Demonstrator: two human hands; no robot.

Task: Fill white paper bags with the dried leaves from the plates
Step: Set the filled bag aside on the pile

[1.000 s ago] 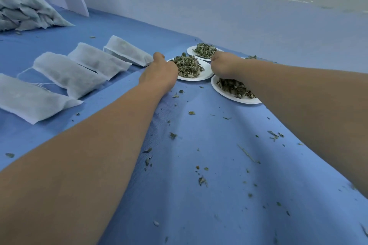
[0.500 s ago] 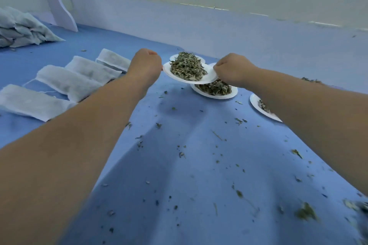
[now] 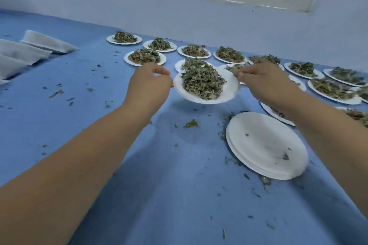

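A white paper plate (image 3: 229, 93) heaped with dried leaves (image 3: 202, 83) hangs tilted above the blue table. My left hand (image 3: 148, 85) grips its left rim and my right hand (image 3: 260, 79) pinches its right rim. Several more plates of dried leaves (image 3: 144, 56) lie in rows behind and to the right. White paper bags (image 3: 45, 42) lie flat at the far left.
A stack of empty white plates (image 3: 266, 145) sits on the blue table cloth (image 3: 179, 195) to the right, under my right forearm. Loose leaf crumbs are scattered over the cloth. A pale blue wall (image 3: 199, 14) borders the table at the back.
The plate of leaves was lifted off the table by both hands and brought nearer to me. The view swung right, showing many more plates and the empty stack.
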